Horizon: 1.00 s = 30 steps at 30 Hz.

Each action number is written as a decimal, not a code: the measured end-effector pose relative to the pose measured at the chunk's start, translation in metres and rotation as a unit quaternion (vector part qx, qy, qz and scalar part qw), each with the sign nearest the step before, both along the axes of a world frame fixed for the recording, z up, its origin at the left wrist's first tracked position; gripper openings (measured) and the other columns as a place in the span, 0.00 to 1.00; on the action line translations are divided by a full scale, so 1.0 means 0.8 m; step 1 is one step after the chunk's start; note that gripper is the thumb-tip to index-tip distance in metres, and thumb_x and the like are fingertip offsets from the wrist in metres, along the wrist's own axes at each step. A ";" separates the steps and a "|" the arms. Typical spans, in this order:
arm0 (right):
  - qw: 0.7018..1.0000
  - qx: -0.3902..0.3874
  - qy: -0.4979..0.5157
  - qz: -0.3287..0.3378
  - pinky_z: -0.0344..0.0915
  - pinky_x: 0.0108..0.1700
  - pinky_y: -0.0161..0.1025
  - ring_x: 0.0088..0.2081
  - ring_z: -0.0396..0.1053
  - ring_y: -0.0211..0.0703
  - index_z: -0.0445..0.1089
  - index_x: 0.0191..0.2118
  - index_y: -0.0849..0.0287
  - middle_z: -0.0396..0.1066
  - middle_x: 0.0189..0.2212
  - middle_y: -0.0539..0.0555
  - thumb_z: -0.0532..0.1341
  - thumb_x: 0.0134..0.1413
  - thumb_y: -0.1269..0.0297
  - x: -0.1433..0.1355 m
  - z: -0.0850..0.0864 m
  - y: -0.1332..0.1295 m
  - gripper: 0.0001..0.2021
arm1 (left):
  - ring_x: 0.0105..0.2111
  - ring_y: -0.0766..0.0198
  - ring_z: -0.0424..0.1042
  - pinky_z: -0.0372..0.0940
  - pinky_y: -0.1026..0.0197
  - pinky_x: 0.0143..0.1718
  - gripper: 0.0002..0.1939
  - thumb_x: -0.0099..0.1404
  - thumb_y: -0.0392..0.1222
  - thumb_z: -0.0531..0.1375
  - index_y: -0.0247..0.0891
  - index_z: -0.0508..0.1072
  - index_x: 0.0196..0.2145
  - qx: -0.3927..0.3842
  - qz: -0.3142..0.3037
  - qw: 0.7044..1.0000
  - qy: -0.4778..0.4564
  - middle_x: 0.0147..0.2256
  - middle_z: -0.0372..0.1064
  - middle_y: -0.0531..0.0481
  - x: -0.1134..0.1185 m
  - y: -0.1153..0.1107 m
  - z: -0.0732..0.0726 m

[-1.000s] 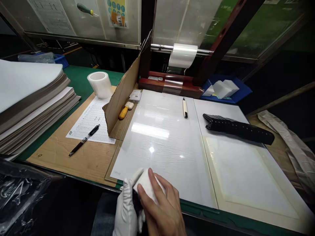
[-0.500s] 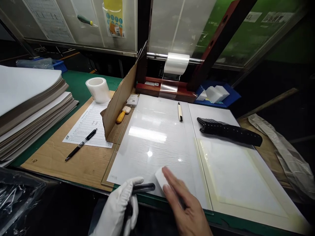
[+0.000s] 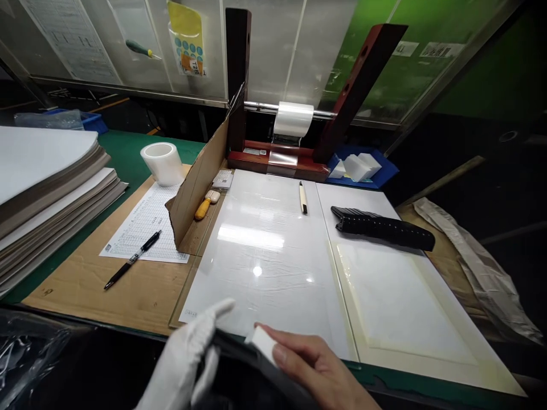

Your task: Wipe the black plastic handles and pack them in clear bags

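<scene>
My left hand [image 3: 182, 350], in a white glove, grips a glossy black plastic part [image 3: 235, 346] at the front edge of the table. Its thumb and fingers close round the part's left end, and the lower portion is dark and blurred. In my bare right hand [image 3: 314, 361], a white foam block [image 3: 264, 343] is pinched between thumb and fingers. The block lies against the black part, or very close to it. Beyond both hands is a glass sheet [image 3: 273, 296] over white paper, with a cream-handled cutter [image 3: 303, 198] on it.
To the right lie stacked black parts [image 3: 384, 229]. A blue bin [image 3: 387, 165] with white blocks stands behind, beside a film roll [image 3: 294, 118] on a red-brown stand. Leftward are a cardboard divider [image 3: 200, 176], tape roll [image 3: 161, 163], pen [image 3: 132, 260] and paper stack [image 3: 47, 165].
My right hand has brought the white foam block left and down onto or against the black part. My left hand has moved left and tilted the part. The view has shifted slightly.
</scene>
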State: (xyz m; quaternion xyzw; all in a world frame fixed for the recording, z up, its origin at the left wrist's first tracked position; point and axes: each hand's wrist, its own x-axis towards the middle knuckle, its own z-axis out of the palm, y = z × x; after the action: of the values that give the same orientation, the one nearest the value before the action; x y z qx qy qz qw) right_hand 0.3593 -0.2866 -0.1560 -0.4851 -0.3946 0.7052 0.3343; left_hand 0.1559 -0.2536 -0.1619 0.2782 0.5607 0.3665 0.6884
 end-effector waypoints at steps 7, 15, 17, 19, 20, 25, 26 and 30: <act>0.998 0.034 -0.053 -0.027 0.60 0.64 0.56 0.61 0.66 0.57 0.71 0.59 0.50 0.70 0.58 0.54 0.60 0.64 0.46 -0.007 -0.010 0.001 0.22 | 0.13 0.71 0.56 0.58 0.71 0.14 0.28 0.55 0.58 0.70 0.41 0.78 0.50 -0.029 -0.024 0.999 -0.021 0.14 0.55 0.60 0.008 0.005 0.007; 0.800 0.443 -0.375 -0.153 0.68 0.59 0.53 0.65 0.58 0.52 0.60 0.66 0.47 0.55 0.68 0.57 0.55 0.67 0.73 -0.049 -0.073 -0.011 0.25 | 0.09 0.77 0.43 0.43 0.74 0.10 0.29 0.61 0.66 0.62 0.37 0.66 0.20 -0.125 0.021 0.983 -0.131 0.09 0.47 0.61 0.031 -0.011 -0.024; 0.783 0.459 -0.408 -0.103 0.69 0.58 0.54 0.64 0.59 0.52 0.60 0.67 0.49 0.56 0.68 0.59 0.55 0.66 0.75 -0.036 -0.070 -0.006 0.27 | 0.09 0.73 0.53 0.48 0.73 0.09 0.26 0.61 0.64 0.63 0.37 0.70 0.21 -0.130 -0.009 0.985 -0.113 0.09 0.55 0.56 0.031 -0.013 -0.032; 0.749 0.503 -0.427 -0.061 0.70 0.55 0.54 0.63 0.60 0.54 0.62 0.65 0.51 0.57 0.67 0.60 0.56 0.63 0.77 -0.022 -0.064 -0.003 0.27 | 0.14 0.64 0.68 0.58 0.69 0.11 0.21 0.60 0.59 0.65 0.37 0.76 0.27 -0.106 -0.003 0.991 -0.087 0.15 0.68 0.48 0.029 -0.014 -0.038; 0.733 0.522 -0.435 -0.046 0.70 0.54 0.54 0.62 0.60 0.55 0.64 0.64 0.51 0.57 0.67 0.60 0.56 0.62 0.77 -0.018 -0.062 -0.002 0.26 | 0.20 0.59 0.74 0.64 0.67 0.13 0.18 0.60 0.56 0.67 0.38 0.78 0.29 -0.087 0.011 0.993 -0.076 0.20 0.74 0.44 0.027 -0.015 -0.040; 0.737 0.481 -0.472 -0.051 0.71 0.50 0.54 0.59 0.62 0.55 0.65 0.63 0.52 0.61 0.64 0.61 0.56 0.62 0.78 -0.017 -0.061 -0.007 0.26 | 0.45 0.47 0.79 0.77 0.61 0.31 0.11 0.53 0.40 0.71 0.36 0.81 0.36 -0.030 0.041 0.998 -0.035 0.40 0.80 0.39 0.019 -0.020 -0.042; 0.736 0.491 -0.463 -0.043 0.70 0.49 0.55 0.59 0.62 0.56 0.65 0.62 0.52 0.60 0.64 0.61 0.56 0.61 0.79 -0.018 -0.061 -0.008 0.26 | 0.47 0.45 0.78 0.77 0.61 0.32 0.11 0.51 0.37 0.71 0.36 0.81 0.34 -0.023 0.041 0.999 -0.028 0.41 0.80 0.38 0.018 -0.021 -0.041; 0.759 0.447 -0.471 -0.044 0.71 0.49 0.54 0.58 0.63 0.55 0.65 0.62 0.50 0.63 0.62 0.60 0.56 0.62 0.76 -0.022 -0.060 -0.006 0.25 | 0.45 0.40 0.78 0.74 0.64 0.22 0.06 0.50 0.36 0.70 0.38 0.81 0.29 -0.009 0.035 0.999 -0.007 0.33 0.81 0.37 0.019 -0.024 -0.038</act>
State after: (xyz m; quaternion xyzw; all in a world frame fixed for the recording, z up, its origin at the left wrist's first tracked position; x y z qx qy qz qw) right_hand 0.3421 -0.2917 -0.2039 -0.5683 -0.7509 0.1152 0.3163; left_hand 0.1712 -0.2728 -0.1922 0.2491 0.5684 0.3873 0.6818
